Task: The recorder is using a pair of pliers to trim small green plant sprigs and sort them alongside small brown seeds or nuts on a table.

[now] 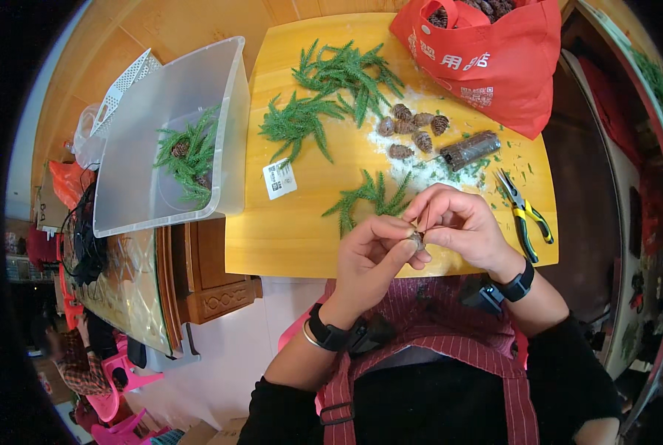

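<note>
Over the table's near edge, my left hand [379,252] pinches a small brown pine cone [419,240], mostly covered by the fingertips. My right hand [465,226] meets it there, its fingers closed on a thin dark wire [428,216] at the cone. Just beyond my hands lies a green artificial pine sprig [368,197]. Several loose pine cones [422,141] rest on white powder farther back. Beside them is a dark bundle of wires [471,150]. Pliers with yellow and black handles [522,215] lie to the right of my right hand.
More green sprigs [298,126] lie on the yellow table [272,237]. A clear plastic bin [231,133] at left holds a sprig with pine cones. At the back right stands a red bag [487,67] of cones. A white label card [279,179] lies near the bin.
</note>
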Available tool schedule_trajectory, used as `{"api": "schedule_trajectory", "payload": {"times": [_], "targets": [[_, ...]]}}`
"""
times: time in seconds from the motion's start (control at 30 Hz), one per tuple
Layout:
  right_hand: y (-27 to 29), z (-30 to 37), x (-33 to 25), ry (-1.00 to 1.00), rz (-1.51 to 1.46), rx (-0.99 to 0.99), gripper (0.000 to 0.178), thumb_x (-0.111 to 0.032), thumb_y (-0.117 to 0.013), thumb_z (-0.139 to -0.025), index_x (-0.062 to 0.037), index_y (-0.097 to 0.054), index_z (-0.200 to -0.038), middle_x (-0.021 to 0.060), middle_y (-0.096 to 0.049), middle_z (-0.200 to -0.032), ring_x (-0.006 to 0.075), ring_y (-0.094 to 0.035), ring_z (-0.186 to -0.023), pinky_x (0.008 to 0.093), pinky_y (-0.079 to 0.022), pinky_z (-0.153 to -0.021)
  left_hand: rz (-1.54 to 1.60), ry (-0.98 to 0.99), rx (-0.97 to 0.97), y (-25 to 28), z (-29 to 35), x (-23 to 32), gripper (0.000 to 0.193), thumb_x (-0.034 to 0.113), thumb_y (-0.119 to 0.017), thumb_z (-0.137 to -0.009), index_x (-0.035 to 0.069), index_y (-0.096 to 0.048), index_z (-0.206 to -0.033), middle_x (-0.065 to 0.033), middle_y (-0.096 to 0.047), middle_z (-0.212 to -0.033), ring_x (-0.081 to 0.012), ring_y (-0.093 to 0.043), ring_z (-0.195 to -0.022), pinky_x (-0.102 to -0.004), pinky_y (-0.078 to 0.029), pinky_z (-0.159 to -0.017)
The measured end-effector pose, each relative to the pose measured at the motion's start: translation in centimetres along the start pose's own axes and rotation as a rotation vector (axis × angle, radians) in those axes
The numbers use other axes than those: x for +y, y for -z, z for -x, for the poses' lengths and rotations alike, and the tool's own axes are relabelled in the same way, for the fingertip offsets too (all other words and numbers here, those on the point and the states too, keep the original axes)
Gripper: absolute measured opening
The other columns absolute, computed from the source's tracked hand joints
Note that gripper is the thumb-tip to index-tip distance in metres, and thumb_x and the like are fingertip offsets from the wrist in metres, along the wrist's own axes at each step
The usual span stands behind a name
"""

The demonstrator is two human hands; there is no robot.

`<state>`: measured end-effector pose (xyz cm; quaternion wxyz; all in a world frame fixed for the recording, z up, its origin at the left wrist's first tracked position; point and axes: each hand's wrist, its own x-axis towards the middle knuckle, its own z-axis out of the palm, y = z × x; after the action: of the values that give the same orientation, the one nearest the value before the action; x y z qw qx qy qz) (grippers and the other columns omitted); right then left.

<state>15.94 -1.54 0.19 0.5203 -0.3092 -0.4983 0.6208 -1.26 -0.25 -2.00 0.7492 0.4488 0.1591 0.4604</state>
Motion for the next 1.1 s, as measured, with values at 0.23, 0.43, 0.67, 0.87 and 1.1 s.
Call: {"api": "schedule_trajectory", "payload": {"times": [0.23, 0.43, 0.67, 0.87, 1.1], "targets": [[-1.4, 0.5, 0.3, 0.099, 0.121, 0.092, 0.007, -0.003, -0.059, -0.08, -0.002, -0.052, -0.082, 0.0133, -0.053, -0.1, 0.016, -0.054, -0.089, 0.0285, -0.044, -0.08, -0.064, -0.079, 0.024, -0.2, 0.1, 0.3, 0.013, -0.007, -0.052, -0.083, -0.001, -0.05, -0.095, -0.011, -0.053, -0.097, -0.018, -0.061, -0.081, -0.0279, -0.053, -0.07], [-0.6, 0.2, 0.0, 0.061, 0.204, 0.056, 0.01, -0.008, -0.059, -0.082, -0.0029, -0.051, -0.084, 0.0118, -0.052, -0.102, 0.0161, -0.052, -0.094, 0.0292, -0.042, -0.083, -0.415, -0.244, 0.009, 0.3, -0.3, 0.2, 0.014, -0.006, -0.054, -0.083, -0.001, -0.049, -0.095, -0.0137, -0.054, -0.095, -0.0198, -0.061, -0.079, -0.0302, -0.052, -0.068], [1.5, 3.0, -4.6, -0.09, 0.714, 0.171, 0.046, -0.018, -0.068, -0.074, -0.0005, -0.047, -0.111, 0.0123, -0.053, -0.111, 0.0234, -0.051, -0.104, 0.0342, -0.039, -0.088, -0.189, -0.2, 0.012, -0.2, 0.2, 0.1, 0.014, -0.006, -0.052, -0.084, 0.0, -0.046, -0.095, -0.0154, -0.054, -0.098, -0.0218, -0.061, -0.078, -0.0304, -0.052, -0.067], [6.6, 10.0, -4.1, -0.469, 1.551, 0.442, 0.057, -0.013, -0.072, -0.065, -0.0022, -0.045, -0.114, 0.0198, -0.05, -0.11, 0.0348, -0.048, -0.106, 0.0383, -0.04, -0.089, -0.026, -0.152, -0.003, -1.3, 0.2, 0.5, 0.014, -0.005, -0.051, -0.085, 0.002, -0.047, -0.096, -0.0132, -0.053, -0.096, -0.0208, -0.061, -0.08, -0.0295, -0.052, -0.066], [8.4, 11.5, -3.9, -0.333, 1.511, 0.569, 0.041, -0.007, -0.063, -0.067, -0.0025, -0.049, -0.105, 0.0191, -0.052, -0.098, 0.0332, -0.054, -0.087, 0.0365, -0.045, -0.078, 0.06, -0.168, -0.028, -2.2, 0.4, 1.5, 0.016, -0.006, -0.05, -0.084, 0.002, -0.046, -0.097, -0.013, -0.052, -0.098, -0.0206, -0.06, -0.078, -0.0289, -0.052, -0.064]]}}
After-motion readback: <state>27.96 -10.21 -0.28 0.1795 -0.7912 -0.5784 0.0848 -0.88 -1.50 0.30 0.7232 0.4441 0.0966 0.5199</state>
